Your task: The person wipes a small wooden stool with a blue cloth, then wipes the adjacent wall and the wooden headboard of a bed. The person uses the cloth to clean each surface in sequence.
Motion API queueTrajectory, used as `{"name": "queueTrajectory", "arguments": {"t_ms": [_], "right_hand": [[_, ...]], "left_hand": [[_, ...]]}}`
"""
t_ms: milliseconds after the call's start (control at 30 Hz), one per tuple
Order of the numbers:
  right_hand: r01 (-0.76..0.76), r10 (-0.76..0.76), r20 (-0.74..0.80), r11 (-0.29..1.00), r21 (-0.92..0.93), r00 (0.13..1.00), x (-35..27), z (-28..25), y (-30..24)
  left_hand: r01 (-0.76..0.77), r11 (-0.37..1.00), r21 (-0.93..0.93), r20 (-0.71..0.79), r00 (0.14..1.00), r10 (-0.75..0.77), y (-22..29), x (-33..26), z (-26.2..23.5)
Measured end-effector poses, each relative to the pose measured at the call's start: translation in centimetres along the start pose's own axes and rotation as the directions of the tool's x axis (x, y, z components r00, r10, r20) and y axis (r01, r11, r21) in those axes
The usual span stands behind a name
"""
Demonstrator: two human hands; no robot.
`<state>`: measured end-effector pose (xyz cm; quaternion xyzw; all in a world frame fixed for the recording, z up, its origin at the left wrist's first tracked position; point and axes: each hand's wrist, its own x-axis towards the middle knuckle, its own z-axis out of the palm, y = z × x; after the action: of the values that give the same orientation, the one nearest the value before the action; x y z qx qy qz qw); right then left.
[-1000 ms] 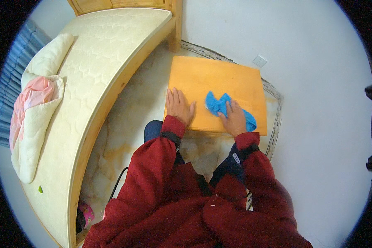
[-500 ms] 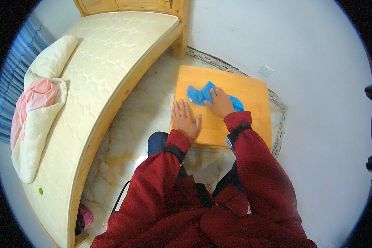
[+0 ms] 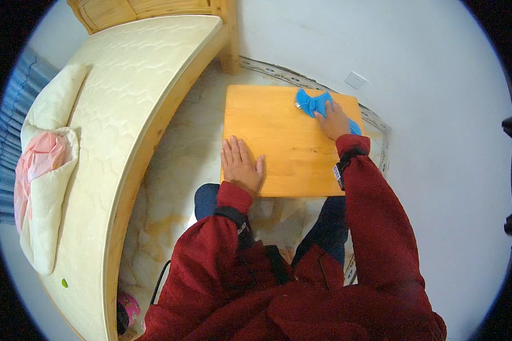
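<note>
A small square wooden table stands in front of me. My left hand lies flat on its near left part, fingers stretched out and thumb apart, with nothing in it. At the far right corner my right hand presses on a crumpled blue cloth, its fingers bent over the fabric. Part of the cloth shows beyond the fingers and part sticks out to the right of the hand. What is under the palm is hidden.
On the left runs a bed with a cream mattress and wooden frame. A folded white quilt and a pink cloth lie on it. A white wall with a socket plate rises on the right. My knees are by the table's near edge.
My right hand has slid the blue cloth across the tabletop, from the middle to the far right corner. My left hand stays flat on the table's left part. The view has shifted slightly.
</note>
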<state>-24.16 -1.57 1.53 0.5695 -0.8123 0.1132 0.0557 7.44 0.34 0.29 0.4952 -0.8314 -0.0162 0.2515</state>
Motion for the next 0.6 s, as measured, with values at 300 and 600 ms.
{"name": "queueTrajectory", "arguments": {"t_ms": [300, 600], "right_hand": [[-0.188, 0.187, -0.017, 0.977, -0.104, 0.982, -5.6, -1.1, 4.9], [-0.264, 0.257, -0.078, 0.959, -0.107, 0.963, -10.2, -2.1, 5.1]], "left_hand": [[-0.016, 1.000, 0.014, -0.056, 0.998, 0.016, -0.2, -0.1, 0.3], [-0.001, 1.000, 0.030, -0.030, 1.000, 0.001, -0.3, 0.0, 0.4]]}}
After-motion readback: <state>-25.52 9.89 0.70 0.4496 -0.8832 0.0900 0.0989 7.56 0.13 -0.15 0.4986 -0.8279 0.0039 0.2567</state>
